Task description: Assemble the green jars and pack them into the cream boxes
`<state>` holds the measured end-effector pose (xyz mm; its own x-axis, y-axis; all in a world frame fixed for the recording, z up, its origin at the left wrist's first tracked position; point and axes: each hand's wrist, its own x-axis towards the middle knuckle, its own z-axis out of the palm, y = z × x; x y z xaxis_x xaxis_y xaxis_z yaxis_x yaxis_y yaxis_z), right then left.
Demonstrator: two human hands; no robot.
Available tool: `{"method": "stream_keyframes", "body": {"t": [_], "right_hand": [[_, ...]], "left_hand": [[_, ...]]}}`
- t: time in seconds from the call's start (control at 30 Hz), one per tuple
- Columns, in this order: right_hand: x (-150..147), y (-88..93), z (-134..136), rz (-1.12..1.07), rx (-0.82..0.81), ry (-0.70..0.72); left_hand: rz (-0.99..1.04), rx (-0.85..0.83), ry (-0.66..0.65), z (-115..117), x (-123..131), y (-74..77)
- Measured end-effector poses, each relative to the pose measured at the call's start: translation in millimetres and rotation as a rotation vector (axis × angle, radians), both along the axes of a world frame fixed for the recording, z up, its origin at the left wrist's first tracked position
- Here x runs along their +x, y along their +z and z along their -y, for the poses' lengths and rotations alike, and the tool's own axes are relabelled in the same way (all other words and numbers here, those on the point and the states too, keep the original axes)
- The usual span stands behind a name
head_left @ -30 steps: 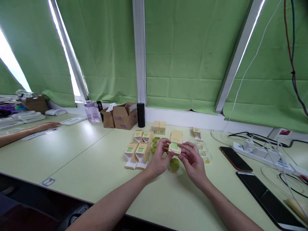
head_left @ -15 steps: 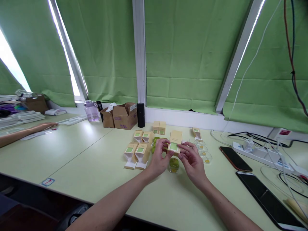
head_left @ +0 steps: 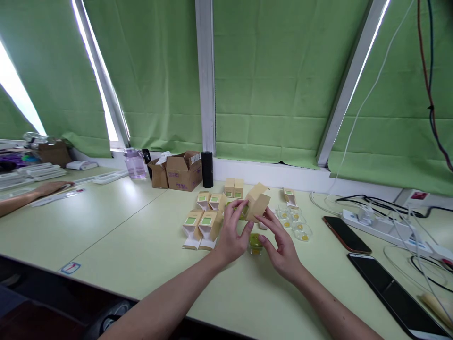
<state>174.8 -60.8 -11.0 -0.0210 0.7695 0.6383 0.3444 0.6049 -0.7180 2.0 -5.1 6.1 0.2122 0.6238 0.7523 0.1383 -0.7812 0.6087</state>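
Note:
A small kraft cardboard box [head_left: 257,200] is tilted above the table, its flaps standing up at the top. My left hand [head_left: 231,231] grips it from the left, fingers on its side. At its lower right edge, the fingertips of my right hand [head_left: 283,243] touch or nearly touch it, thumb spread away. Below the box stands a clear cup with green content [head_left: 255,243], close to my right thumb. More green cups are partly hidden behind my left hand. To the left stand several similar boxes [head_left: 208,222] with green labels and open white flaps.
Two closed boxes [head_left: 234,188] stand at the back. Right of my hands lie clear lids [head_left: 293,219] with yellow spots and another box [head_left: 290,197]. Two phones [head_left: 347,233] and a power strip [head_left: 380,224] with cables lie further right. Another person's hand [head_left: 53,188] rests far left.
The box has turned in my hands, its green label no longer facing me and its flaps now showing. My right thumb has come off it. The other person's hand has pulled back left.

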Motion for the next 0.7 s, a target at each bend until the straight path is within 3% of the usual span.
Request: {"method": "stream_keyframes", "body": {"t": [0.2,0.33,0.47,0.7], "right_hand": [[-3.1,11.2,5.6,0.111,0.116,0.055],[-2.3,9.2,4.7,0.124,0.122,0.081],[4.0,2.6,-1.0,0.166,0.178,-0.044],[8.2,9.0,-1.9,0.670,-0.001,-0.185]], "left_hand": [[0.020,-0.052,0.126,-10.3,-3.0,1.8],[0.024,-0.201,0.085,-12.9,-4.0,3.2],[0.092,-0.319,0.028,-18.3,-3.3,-1.7],[0.035,-0.357,0.150,-31.0,-5.3,-10.8]]}}
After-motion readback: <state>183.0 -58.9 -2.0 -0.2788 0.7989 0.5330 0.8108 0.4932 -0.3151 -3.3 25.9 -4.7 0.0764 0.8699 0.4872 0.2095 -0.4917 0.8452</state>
